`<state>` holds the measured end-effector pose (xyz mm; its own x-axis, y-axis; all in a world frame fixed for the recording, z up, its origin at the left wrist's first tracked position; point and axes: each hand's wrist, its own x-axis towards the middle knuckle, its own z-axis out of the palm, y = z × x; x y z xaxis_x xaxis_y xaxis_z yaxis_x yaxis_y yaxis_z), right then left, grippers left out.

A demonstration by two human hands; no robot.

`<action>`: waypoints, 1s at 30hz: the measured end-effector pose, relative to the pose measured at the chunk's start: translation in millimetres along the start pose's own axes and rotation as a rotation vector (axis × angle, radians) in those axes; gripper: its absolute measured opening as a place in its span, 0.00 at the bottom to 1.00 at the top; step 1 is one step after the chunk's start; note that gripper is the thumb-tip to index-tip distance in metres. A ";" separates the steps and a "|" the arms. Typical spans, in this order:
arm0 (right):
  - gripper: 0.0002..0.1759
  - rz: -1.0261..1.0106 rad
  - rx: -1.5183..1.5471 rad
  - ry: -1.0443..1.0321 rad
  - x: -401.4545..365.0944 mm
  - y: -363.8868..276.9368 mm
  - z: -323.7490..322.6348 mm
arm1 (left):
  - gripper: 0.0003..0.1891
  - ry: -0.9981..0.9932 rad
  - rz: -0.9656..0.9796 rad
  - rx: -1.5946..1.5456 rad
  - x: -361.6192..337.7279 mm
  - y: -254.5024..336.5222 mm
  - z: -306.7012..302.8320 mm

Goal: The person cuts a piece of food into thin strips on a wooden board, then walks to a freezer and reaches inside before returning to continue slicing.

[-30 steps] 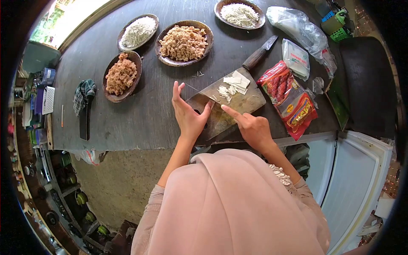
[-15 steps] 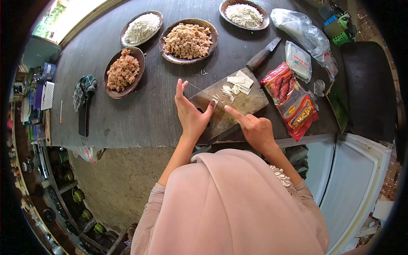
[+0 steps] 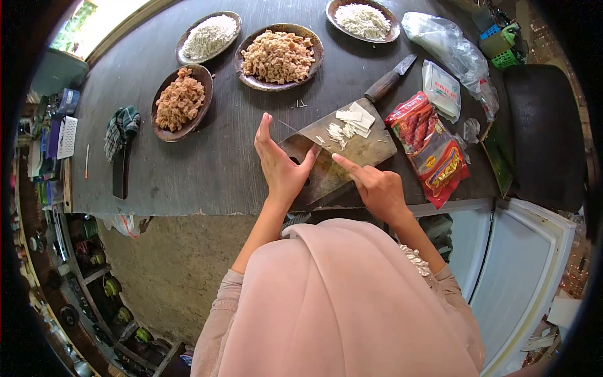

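My left hand (image 3: pixel 279 160) is over the left part of the wooden cutting board (image 3: pixel 370 152), its thumb spread from the raised fingers. The thumb tip presses a small white slice (image 3: pixel 318 149), mostly hidden, beside a thin knife blade (image 3: pixel 295 130). Closed around that knife, whose handle is hidden, my right hand (image 3: pixel 380 190) stretches its index finger toward the blade. Thin white strips (image 3: pixel 339 133) lie beyond the blade, with flat white slices (image 3: pixel 358 117) at the board's upper part.
A second knife (image 3: pixel 391 78) touches the board's top corner. Right of it lie a red packet (image 3: pixel 427 147), a white packet (image 3: pixel 441 91) and a plastic bag (image 3: pixel 449 50). Dishes of brown pieces (image 3: pixel 277 56), (image 3: pixel 180 102) and white strips (image 3: pixel 210 39), (image 3: pixel 362 22) stand farther back. A cloth (image 3: pixel 121 132) lies left.
The blade and my left fingertips have shifted slightly. The white slice at my thumb shows less, and small strips now lie nearer the pile. The whole view has moved a little.
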<state>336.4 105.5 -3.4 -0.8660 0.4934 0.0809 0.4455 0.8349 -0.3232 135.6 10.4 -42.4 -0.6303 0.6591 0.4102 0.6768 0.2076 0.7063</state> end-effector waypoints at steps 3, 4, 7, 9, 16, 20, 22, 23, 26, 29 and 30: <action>0.33 -0.006 -0.006 0.009 0.9 0.4 1.0 | 0.61 0.008 0.023 0.044 -1.0 -2.3 -0.2; 0.33 -0.004 -0.008 0.009 0.7 0.3 1.5 | 0.60 0.007 0.014 0.021 -1.0 -1.9 -0.2; 0.33 -0.011 -0.016 0.044 1.3 0.9 3.1 | 0.60 0.011 0.009 0.005 -1.0 -2.0 1.4; 0.33 -0.022 0.014 0.036 -1.5 2.4 3.7 | 0.60 0.016 0.009 0.017 -0.8 -2.9 0.3; 0.34 0.003 -0.056 0.023 0.0 -1.1 4.0 | 0.60 0.020 0.023 -0.009 -1.0 -2.6 0.6; 0.34 -0.001 0.022 0.076 -1.5 -0.1 3.9 | 0.60 0.012 -0.005 -0.002 -1.6 -1.9 1.3; 0.34 0.000 0.051 0.071 -3.4 -0.8 2.6 | 0.61 0.010 -0.003 -0.008 -1.4 -2.4 0.5; 0.34 0.005 0.030 0.055 -4.1 -0.8 2.4 | 0.61 0.007 -0.002 -0.017 -1.5 -2.4 0.8; 0.34 0.025 -0.020 0.020 -2.1 -1.1 1.7 | 0.62 -0.013 0.002 -0.024 -1.4 -3.8 -0.1; 0.34 0.054 0.021 0.023 -3.3 -2.6 3.9 | 0.55 0.030 0.076 -0.031 -2.2 -4.7 -2.8; 0.34 0.067 0.086 0.049 -3.0 -2.5 4.1 | 0.55 0.028 0.080 -0.034 -2.9 -0.6 -6.8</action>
<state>336.9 101.0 -6.7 -0.8218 0.5605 0.1021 0.4788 0.7766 -0.4094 134.4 3.4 -40.2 -0.5854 0.6521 0.4817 0.7126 0.1304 0.6894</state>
